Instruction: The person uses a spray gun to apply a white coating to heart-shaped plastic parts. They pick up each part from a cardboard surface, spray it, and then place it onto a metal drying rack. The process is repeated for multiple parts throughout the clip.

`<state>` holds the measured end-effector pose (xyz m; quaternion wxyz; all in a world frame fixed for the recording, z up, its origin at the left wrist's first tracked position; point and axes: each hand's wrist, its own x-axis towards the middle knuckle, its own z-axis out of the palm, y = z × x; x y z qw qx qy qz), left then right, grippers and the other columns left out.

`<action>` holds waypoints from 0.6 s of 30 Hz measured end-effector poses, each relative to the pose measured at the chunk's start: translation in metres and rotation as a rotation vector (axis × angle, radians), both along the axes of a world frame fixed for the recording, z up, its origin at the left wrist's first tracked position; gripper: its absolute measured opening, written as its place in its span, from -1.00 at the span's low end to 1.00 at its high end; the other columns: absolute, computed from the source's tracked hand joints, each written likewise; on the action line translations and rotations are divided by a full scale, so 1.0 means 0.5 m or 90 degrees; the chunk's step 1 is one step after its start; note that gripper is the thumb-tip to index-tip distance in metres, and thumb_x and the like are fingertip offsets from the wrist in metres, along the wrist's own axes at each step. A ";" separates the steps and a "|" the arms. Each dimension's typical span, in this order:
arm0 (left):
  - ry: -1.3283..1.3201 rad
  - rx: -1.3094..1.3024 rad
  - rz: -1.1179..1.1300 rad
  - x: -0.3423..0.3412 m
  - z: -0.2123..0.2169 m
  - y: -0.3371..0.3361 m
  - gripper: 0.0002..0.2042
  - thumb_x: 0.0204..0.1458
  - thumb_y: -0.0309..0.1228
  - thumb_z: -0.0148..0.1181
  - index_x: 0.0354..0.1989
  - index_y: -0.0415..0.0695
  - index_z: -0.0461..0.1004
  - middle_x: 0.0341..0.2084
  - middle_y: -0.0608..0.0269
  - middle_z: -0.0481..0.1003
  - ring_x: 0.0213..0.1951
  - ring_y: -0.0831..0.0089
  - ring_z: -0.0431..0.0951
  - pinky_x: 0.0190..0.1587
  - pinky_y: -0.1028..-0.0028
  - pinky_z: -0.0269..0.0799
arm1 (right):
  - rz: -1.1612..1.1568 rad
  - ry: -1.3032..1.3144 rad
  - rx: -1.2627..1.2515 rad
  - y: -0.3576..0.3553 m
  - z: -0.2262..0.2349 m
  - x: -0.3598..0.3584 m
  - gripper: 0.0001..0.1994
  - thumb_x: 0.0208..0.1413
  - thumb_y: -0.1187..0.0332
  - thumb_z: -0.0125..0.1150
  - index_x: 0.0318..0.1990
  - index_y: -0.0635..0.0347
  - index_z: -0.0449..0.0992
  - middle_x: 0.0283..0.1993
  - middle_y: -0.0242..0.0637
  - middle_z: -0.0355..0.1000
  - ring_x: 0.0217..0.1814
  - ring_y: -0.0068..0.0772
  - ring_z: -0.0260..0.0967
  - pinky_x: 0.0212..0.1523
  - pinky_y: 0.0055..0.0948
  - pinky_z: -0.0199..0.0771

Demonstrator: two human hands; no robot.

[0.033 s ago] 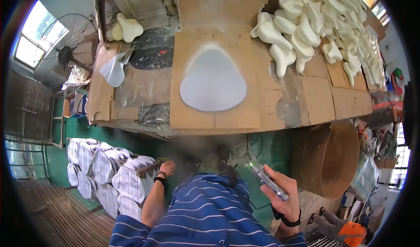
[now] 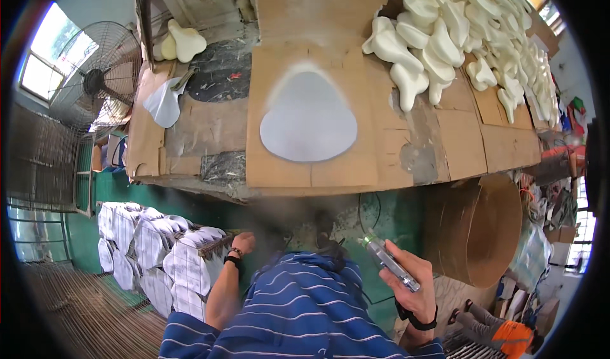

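My right hand (image 2: pixel 413 287) is closed around a slim silver handheld tool (image 2: pixel 391 262) with a green tip, held out over the floor right of my body. My left hand (image 2: pixel 243 243) hangs at the near end of a wire rack (image 2: pixel 219 243). Its fingers look curled in; whatever they may hold is hidden. Ahead of me, a flat, pale grey-white three-lobed pad (image 2: pixel 309 121) lies on a cardboard sheet (image 2: pixel 279 175) on the workbench. A whitish haze marks the cardboard around the pad's far edge. Neither hand touches the pad.
Cream moulded foam pieces (image 2: pixel 438 41) heap up at the bench's far right; more foam (image 2: pixel 185 40) lies far left near a white scrap (image 2: pixel 165 101). White pads (image 2: pixel 190 264) fill the rack. A fan (image 2: pixel 95 79), a large cardboard drum (image 2: pixel 473 232) and an orange-clad person (image 2: pixel 512 338) flank me.
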<state>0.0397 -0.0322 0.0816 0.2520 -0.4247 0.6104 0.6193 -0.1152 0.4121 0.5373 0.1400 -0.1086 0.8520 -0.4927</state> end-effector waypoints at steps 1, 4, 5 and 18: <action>0.012 -0.010 -0.011 -0.012 -0.004 -0.001 -0.68 0.06 -0.39 0.17 0.01 -0.16 0.45 -0.36 0.29 0.52 -0.40 0.48 0.52 -0.48 0.46 0.40 | -0.010 -0.012 0.000 0.009 -0.001 0.006 -0.44 -0.13 0.55 0.39 0.14 0.26 0.44 -0.19 -0.05 0.53 -0.27 -0.24 0.50 -0.22 -0.47 0.44; 0.005 -0.033 -0.028 -0.053 0.026 0.023 -0.69 0.08 -0.39 0.13 -0.02 -0.23 0.47 -0.43 0.31 0.52 -0.47 0.51 0.51 -0.51 0.51 0.40 | -0.099 -0.028 0.013 0.037 -0.011 0.021 -0.47 -0.11 0.53 0.38 0.12 0.26 0.46 -0.20 -0.06 0.54 -0.29 -0.26 0.49 -0.23 -0.47 0.44; 0.008 -0.031 -0.031 -0.049 0.034 0.020 -0.71 0.07 -0.39 0.14 -0.04 -0.22 0.49 -0.46 0.32 0.51 -0.49 0.51 0.50 -0.51 0.52 0.39 | -0.131 -0.014 0.005 0.050 -0.026 0.027 -0.49 -0.08 0.51 0.38 0.11 0.28 0.47 -0.22 -0.07 0.54 -0.31 -0.31 0.47 -0.24 -0.48 0.43; -0.124 -0.065 -0.011 0.008 0.048 0.025 -0.70 0.04 -0.42 0.07 -0.02 -0.10 0.50 -0.36 0.34 0.57 -0.41 0.51 0.57 -0.45 0.43 0.50 | -0.265 0.043 -0.033 0.065 -0.050 -0.028 -0.53 0.00 0.54 0.31 0.13 0.34 0.44 -0.32 -0.24 0.51 -0.33 -0.57 0.39 -0.26 -0.56 0.40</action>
